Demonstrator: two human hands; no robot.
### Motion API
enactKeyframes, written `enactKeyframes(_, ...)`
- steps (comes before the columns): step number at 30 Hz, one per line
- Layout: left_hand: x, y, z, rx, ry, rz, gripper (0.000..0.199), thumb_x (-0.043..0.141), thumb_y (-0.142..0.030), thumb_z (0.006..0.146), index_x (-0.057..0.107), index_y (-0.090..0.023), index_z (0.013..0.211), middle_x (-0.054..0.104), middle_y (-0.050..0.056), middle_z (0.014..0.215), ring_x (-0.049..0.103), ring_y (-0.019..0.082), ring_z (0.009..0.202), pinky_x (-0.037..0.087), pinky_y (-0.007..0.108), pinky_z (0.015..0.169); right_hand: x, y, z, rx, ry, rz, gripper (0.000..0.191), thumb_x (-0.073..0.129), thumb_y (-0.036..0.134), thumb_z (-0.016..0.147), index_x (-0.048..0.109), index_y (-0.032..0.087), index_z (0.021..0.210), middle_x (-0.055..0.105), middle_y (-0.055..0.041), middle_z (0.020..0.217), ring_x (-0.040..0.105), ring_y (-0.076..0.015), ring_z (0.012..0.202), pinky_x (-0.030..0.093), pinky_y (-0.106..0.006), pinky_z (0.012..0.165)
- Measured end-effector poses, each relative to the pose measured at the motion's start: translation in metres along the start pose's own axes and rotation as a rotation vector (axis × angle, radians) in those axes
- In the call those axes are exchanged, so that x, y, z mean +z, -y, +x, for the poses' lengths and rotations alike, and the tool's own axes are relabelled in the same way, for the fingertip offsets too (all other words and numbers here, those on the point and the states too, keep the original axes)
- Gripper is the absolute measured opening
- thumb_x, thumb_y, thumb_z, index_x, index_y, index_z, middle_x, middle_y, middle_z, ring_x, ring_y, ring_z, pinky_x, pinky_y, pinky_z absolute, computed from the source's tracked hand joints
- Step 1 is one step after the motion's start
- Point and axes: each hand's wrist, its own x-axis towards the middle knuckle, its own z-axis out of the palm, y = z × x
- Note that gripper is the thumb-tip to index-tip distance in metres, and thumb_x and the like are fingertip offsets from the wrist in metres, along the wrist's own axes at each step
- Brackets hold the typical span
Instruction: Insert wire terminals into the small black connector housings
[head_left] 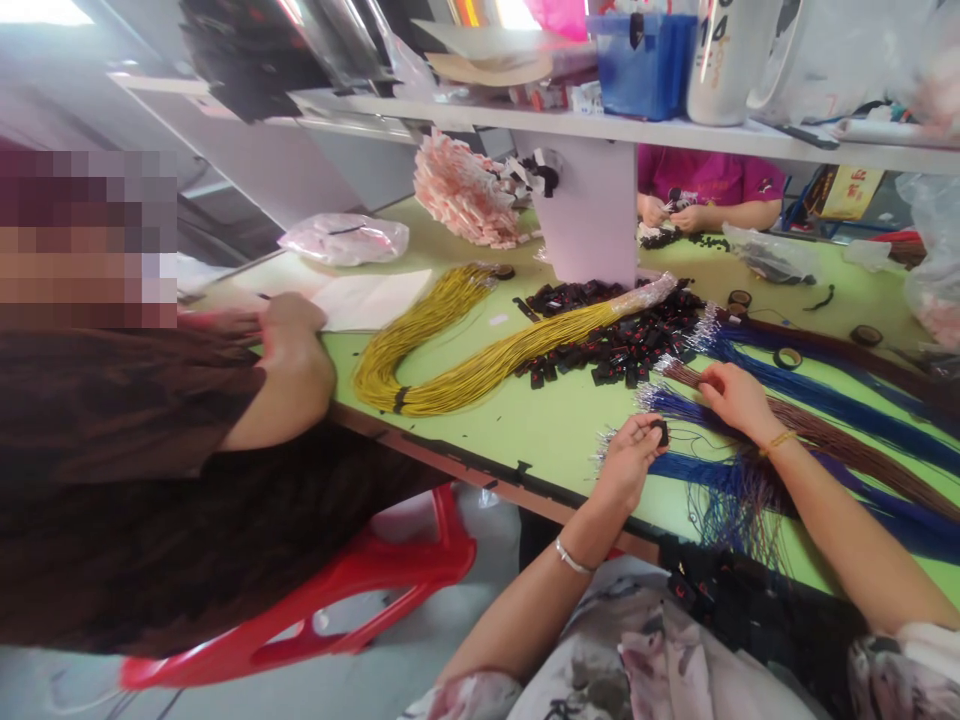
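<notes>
Near the front edge of the worktop (555, 430), your left hand (628, 455) has its fingertips closed on a small black housing (661, 433), just above the edge. Your right hand (735, 398) is over the brown wires (847, 448), fingers at them close to their metal-tipped ends; whether it pinches one, you can't tell from here. The step looks like picking out a wire while the housing is held ready. From this pose, the next move seems to call for one strand lifted free, tip first, without dragging its neighbours.

Those neighbours are what stands in your way: purple wires (670, 404) lie between your hands, blue wires (694, 468) run along the front edge, and a tangle of thin loose ends (739, 500) lies at that edge beneath your right forearm and could snag.

Farther in, a heap of black housings (626, 352) fills the middle, with a yellow wire bundle (382, 385) curving from it toward the left end. A co-worker's forearm (296, 365) rests at that left end; another co-worker's hands (686, 216) work beyond the upright panel (589, 215), at the far edge.
</notes>
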Motion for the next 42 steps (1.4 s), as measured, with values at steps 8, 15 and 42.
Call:
enactKeyframes(8,0.005,0.003,0.004,-0.053,-0.008,-0.016,0.035,0.079,-0.031,0.06,0.063,-0.016,0.088,0.06,0.002,0.078,0.058,0.011,0.072,0.048,0.025,0.07,-0.005,-0.036,0.015,-0.021,0.129,-0.253,0.019,0.046,0.027,0.088,0.063,0.02,0.083,0.062,-0.005,0.086,0.054,-0.0158,0.074,0.031,-0.026,0.063)
enactKeyframes(15,0.002,0.003,0.004,-0.064,-0.001,-0.042,0.036,0.08,-0.03,0.06,0.063,-0.016,0.088,0.06,0.002,0.077,0.058,0.011,0.072,0.048,0.025,0.071,-0.016,-0.031,0.018,-0.082,0.121,-0.479,0.022,0.039,0.025,0.091,0.06,0.018,0.091,0.062,-0.0082,0.091,0.054,-0.0182,0.077,0.024,-0.028,0.057)
enactKeyframes(42,-0.001,0.006,0.002,-0.041,0.027,-0.055,0.036,0.079,-0.029,0.062,0.062,-0.015,0.09,0.059,0.0,0.076,0.058,0.011,0.073,0.047,0.028,0.074,0.005,-0.004,0.051,-0.163,0.007,0.332,0.013,0.05,0.028,0.08,0.057,0.017,0.079,0.06,-0.0003,0.072,0.048,-0.0114,0.06,0.037,-0.023,0.059)
